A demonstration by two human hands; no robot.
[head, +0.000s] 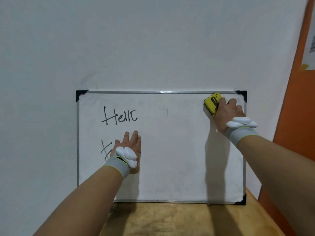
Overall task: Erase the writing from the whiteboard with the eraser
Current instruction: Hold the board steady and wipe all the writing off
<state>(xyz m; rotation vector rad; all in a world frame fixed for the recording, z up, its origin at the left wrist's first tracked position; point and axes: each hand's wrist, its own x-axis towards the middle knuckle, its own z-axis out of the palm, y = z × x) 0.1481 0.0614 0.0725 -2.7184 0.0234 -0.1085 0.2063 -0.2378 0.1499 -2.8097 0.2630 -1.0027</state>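
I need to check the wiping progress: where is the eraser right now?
In the head view, the eraser is in the right hand, pressed on the whiteboard near its top right corner, far from the writing.

Both forearms are bare, with no sleeves showing. Each wrist wears a light grey knitted elastic wristband (117, 167) edged with a thin neon yellow-green trim; the matching band on the right wrist (241, 134) has the same trim. On top of each band sits a glossy white, smooth plastic device made of rounded lobes: one on the left wrist (127, 155), one on the right (242, 123). The left hand (131, 143) and right hand (229, 110) are ungloved.
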